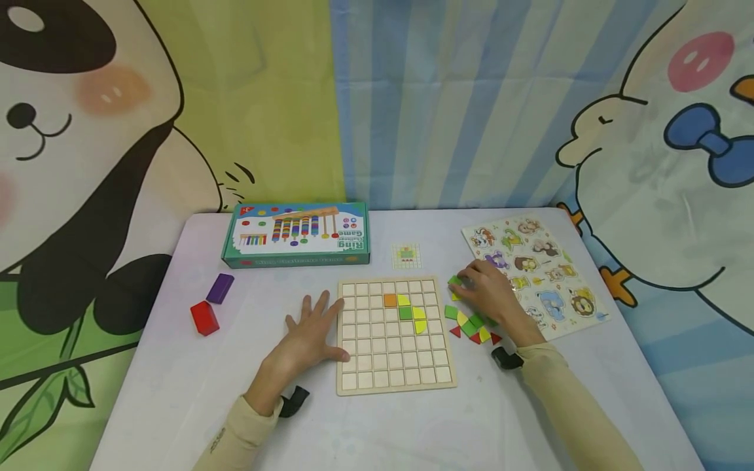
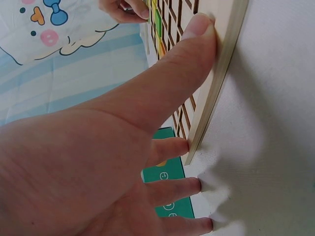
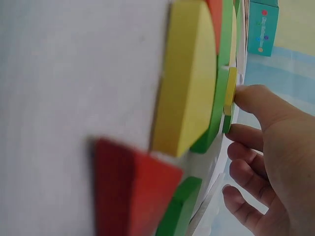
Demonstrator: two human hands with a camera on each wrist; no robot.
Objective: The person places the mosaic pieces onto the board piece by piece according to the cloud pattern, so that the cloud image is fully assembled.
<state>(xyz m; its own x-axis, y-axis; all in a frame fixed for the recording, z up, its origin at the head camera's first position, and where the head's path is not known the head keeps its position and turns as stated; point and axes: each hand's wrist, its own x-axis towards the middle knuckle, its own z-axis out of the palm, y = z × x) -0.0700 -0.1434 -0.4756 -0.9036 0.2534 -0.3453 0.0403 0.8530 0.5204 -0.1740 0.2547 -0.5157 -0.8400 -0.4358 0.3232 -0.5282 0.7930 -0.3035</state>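
A wooden grid board lies at the table's middle. It holds an orange square, a green square and two yellow curved pieces. My left hand lies flat on the table with its fingers spread. Its thumb presses the board's left edge. To the right of the board my right hand pinches a small green piece at the far end of a cluster of loose pieces. The right wrist view shows the thumb against small yellow and green pieces.
A pattern card lies behind the board. A green ring-game box stands at the back left. An animal peg puzzle lies at the right. A red block and a purple block sit at the left.
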